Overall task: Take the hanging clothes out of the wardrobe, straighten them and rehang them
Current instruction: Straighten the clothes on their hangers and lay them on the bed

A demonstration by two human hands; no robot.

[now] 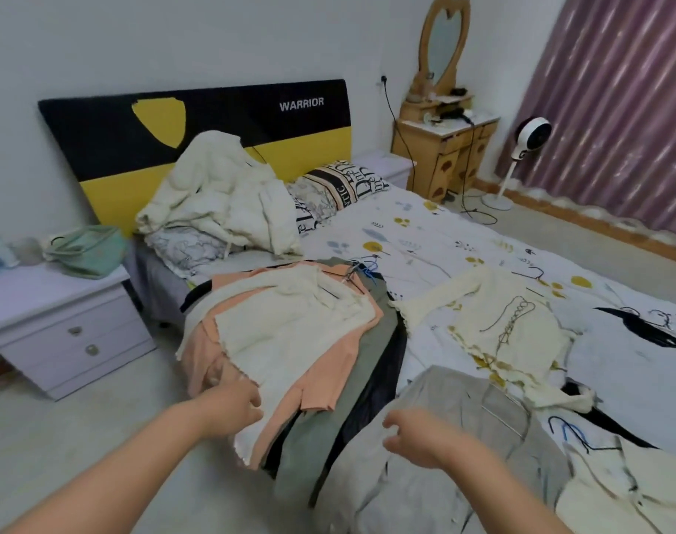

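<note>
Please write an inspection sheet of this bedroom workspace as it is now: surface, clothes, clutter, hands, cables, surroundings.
Surface: bed with white floral-print sheet, mostly covered by clothes.
Job's things: stack of garments on hangers, cream ribbed top uppermost, over a peach one; cream lace-up top spread flat apart; grey garment nearest.
Clutter: cream puffy jacket heaped on the pillows; mint green handbag on the white bedside cabinet.
Grippers: left hand grips the cream top's hem; right hand open over the grey garment.
Cables: black cord runs from the wall socket down beside the wooden dressing table.
Surroundings: white standing fan, purple curtain.
</note>
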